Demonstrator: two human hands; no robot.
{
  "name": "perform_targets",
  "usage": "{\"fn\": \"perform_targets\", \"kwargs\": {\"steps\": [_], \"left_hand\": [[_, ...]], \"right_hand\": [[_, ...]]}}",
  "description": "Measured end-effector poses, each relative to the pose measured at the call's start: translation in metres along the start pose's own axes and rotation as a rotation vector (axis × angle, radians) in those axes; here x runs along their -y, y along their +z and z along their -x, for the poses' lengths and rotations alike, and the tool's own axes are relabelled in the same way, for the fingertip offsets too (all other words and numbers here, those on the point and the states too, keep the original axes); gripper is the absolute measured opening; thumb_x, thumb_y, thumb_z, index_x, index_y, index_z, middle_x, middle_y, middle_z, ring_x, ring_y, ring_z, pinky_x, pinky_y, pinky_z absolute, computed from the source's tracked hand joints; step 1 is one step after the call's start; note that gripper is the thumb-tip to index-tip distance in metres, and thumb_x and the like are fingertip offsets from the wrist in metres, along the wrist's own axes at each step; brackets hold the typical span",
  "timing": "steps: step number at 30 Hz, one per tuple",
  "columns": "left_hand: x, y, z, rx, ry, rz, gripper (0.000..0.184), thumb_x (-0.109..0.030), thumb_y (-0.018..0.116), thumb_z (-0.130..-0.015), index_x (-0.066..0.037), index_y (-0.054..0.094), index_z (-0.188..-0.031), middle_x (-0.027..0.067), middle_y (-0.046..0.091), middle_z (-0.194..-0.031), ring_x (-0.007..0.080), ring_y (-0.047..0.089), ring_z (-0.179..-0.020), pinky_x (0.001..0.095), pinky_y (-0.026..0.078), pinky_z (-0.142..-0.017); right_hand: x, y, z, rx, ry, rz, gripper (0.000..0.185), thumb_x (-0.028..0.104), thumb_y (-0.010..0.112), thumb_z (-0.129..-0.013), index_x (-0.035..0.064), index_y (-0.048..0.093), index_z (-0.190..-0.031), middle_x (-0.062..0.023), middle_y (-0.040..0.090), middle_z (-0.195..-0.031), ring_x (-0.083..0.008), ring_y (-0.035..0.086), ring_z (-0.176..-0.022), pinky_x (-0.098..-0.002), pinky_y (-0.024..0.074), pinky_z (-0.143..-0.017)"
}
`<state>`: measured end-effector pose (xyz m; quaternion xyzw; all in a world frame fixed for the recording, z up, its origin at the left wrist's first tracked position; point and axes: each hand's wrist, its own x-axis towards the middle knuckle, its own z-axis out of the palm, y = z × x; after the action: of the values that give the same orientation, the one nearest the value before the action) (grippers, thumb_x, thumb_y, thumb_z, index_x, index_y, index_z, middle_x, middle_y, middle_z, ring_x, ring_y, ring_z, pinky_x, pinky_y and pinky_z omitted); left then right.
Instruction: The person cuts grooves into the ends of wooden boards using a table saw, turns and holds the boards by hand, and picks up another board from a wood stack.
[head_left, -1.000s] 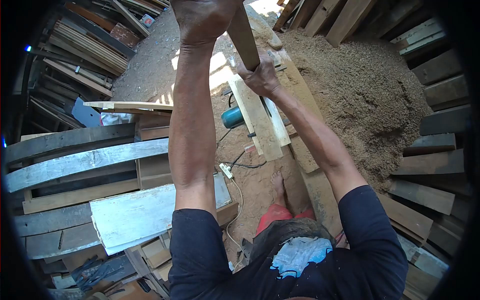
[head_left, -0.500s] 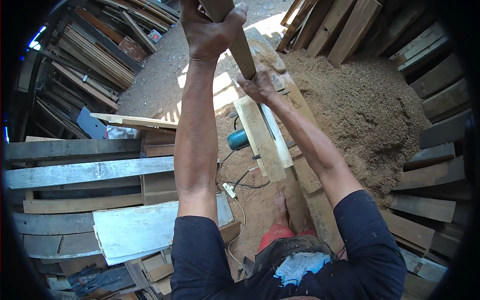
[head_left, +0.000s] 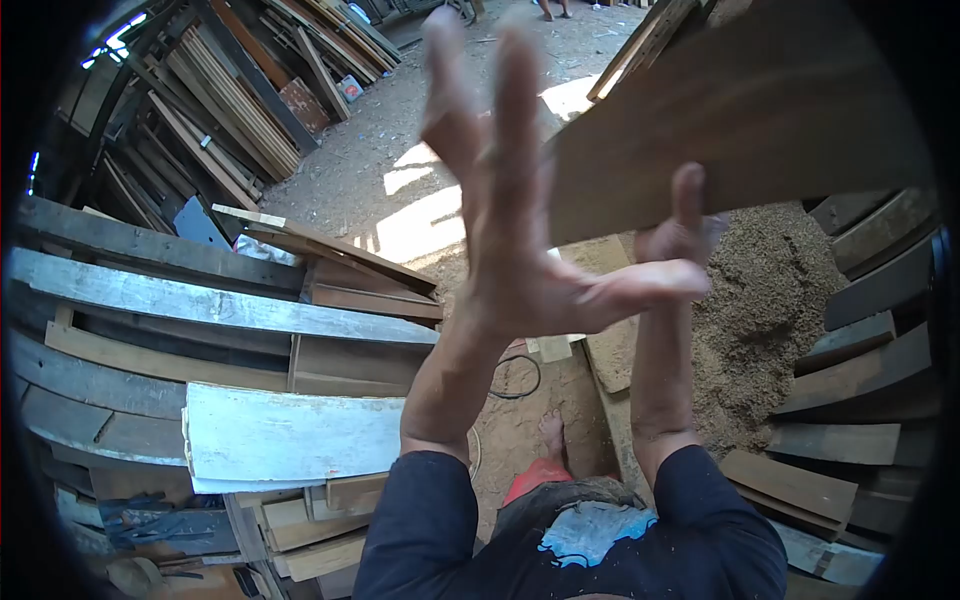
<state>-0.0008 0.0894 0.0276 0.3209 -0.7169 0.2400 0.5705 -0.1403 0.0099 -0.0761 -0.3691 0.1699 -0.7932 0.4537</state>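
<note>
A wide brown wooden board (head_left: pixel 740 120) is held up in front of me, reaching to the upper right and slightly blurred. My right hand (head_left: pixel 682 238) grips its lower edge, the thumb lying up against the near face; the other fingers are mostly hidden. To the left of the board's end, my left hand (head_left: pixel 515 260) is raised with fingers and thumb spread apart, blurred at the tips. Nothing is in it. Behind and below the hands, the workbench with its pale wooden strips is mostly hidden.
A sawdust heap (head_left: pixel 765 285) lies on the right, with stacked planks (head_left: pixel 835 445) along that side. On the left are long boards (head_left: pixel 215 308) and a white panel (head_left: pixel 295 437). Leaning timber (head_left: pixel 235 100) stands farther back. A black cable (head_left: pixel 517 393) lies on the ground.
The board has swung from edge-on at top centre to the upper right, its broad face now showing. My left hand has let go of it and opened; my right hand has moved right with it.
</note>
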Motion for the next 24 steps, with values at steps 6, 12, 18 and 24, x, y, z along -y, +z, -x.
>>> {"fn": "perform_targets", "kwargs": {"steps": [6,12,18,24], "left_hand": [[-0.036,-0.112,0.21,-0.068,-0.838,-0.21,0.141,-0.076,0.082,-0.061,-0.001,0.011,-0.158,0.0241,0.023,-0.16,0.0352,0.022,-0.151,0.0508,0.016,-0.125],[-0.107,-0.105,0.222,0.052,-0.828,0.683,0.082,-0.022,0.092,-0.076,-0.004,0.047,-0.142,0.0174,0.057,-0.141,0.0279,0.053,-0.132,0.0432,0.043,-0.111],[-0.139,-0.114,0.209,0.151,-0.682,0.652,0.059,0.002,0.085,-0.071,-0.005,0.062,-0.125,0.0171,0.069,-0.124,0.0295,0.066,-0.116,0.0397,0.053,-0.1],[-0.151,-0.122,0.197,0.169,-0.603,0.568,0.059,0.001,0.085,-0.071,-0.006,0.063,-0.125,0.0178,0.07,-0.121,0.0314,0.069,-0.112,0.0396,0.056,-0.095]], "right_hand": [[0.054,-0.104,-0.003,-0.109,0.055,-0.213,0.08,0.064,0.061,-0.094,0.011,0.042,-0.15,-0.0126,0.053,-0.143,-0.0283,0.054,-0.131,-0.0469,0.0482,-0.112],[0.06,-0.161,0.005,0.478,0.408,-1.016,0.066,0.05,0.083,-0.083,0.0045,0.055,-0.122,-0.0118,0.063,-0.111,-0.0278,0.064,-0.105,-0.0454,0.0536,-0.094],[0.036,-0.177,0.02,0.474,0.521,-1.225,0.029,0.025,0.059,-0.102,0.0002,0.06,-0.116,-0.0121,0.069,-0.103,-0.0258,0.069,-0.098,-0.0428,0.056,-0.091],[0.02,-0.179,0.03,0.487,0.565,-1.304,0.024,0.019,0.049,-0.106,0.0001,0.062,-0.114,-0.0104,0.07,-0.098,-0.0239,0.071,-0.095,-0.0408,0.057,-0.089]]}}
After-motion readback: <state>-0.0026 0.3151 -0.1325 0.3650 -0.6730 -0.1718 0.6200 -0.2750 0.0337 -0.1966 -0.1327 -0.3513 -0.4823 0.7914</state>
